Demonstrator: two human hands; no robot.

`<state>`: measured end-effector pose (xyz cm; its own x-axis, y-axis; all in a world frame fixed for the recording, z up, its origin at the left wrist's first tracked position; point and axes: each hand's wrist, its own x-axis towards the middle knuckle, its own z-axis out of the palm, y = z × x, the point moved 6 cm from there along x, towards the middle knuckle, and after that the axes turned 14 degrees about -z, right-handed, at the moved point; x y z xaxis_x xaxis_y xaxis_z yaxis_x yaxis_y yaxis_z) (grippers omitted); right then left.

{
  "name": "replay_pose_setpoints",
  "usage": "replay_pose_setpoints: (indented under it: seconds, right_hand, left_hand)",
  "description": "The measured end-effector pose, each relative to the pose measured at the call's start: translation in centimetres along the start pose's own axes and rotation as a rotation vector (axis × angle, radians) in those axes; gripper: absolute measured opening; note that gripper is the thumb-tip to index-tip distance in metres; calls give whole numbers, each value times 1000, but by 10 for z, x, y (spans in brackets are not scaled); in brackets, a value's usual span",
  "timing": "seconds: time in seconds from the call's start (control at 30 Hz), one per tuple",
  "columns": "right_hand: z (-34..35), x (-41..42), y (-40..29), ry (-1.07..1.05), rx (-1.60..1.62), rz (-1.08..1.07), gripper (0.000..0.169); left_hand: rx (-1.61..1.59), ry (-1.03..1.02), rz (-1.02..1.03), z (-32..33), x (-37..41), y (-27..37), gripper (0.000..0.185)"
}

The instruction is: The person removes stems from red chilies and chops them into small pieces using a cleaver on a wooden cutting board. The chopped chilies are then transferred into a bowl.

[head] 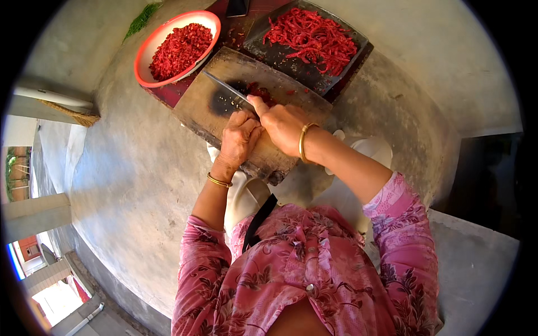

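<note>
My right hand [286,126] grips a kitchen knife [225,85], its index finger stretched along the top of the blade. The blade points to the far left over a worn wooden chopping board [298,90]. Beside the blade, my left hand [240,136] rests on the board with its fingers curled inward. Whether anything is under those fingers is hidden. Cut red chilli pieces [260,90] lie on the far side of the knife, by a dark stained patch. Pale seeds [227,103] are scattered on the near side.
An orange-rimmed bowl [143,67] of chopped red chillies [180,50] stands far left. A dark metal tray [277,54] holds whole dried red chillies [315,38] far right. Both sit on a low red table [168,93], with a dark phone-like object [237,7] between them. A straw broom [86,119] lies left.
</note>
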<state>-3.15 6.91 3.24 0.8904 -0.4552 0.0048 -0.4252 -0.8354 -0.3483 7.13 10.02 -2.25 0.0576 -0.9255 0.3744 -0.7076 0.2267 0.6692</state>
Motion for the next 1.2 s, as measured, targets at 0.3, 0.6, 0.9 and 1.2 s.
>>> replay_pose_setpoints:
  seconds: [0.3,0.6,0.9,1.2]
  right_hand:
    - [0,-19,29,182,56,-109,61]
    - [-1,-59,16,79,92,-140,65]
    - [-7,-40,15,10,148,-102,59]
    - [-1,10,-16,-79,-8,-7,59]
  left_hand:
    - [69,21,76,-2,-11,5,18]
    - [21,57,-25,-6,-15,-5,19]
    - [-34,-19,-103,-5,-13,-9,15]
    - [-32,-19,-51,0,-20,-9,22]
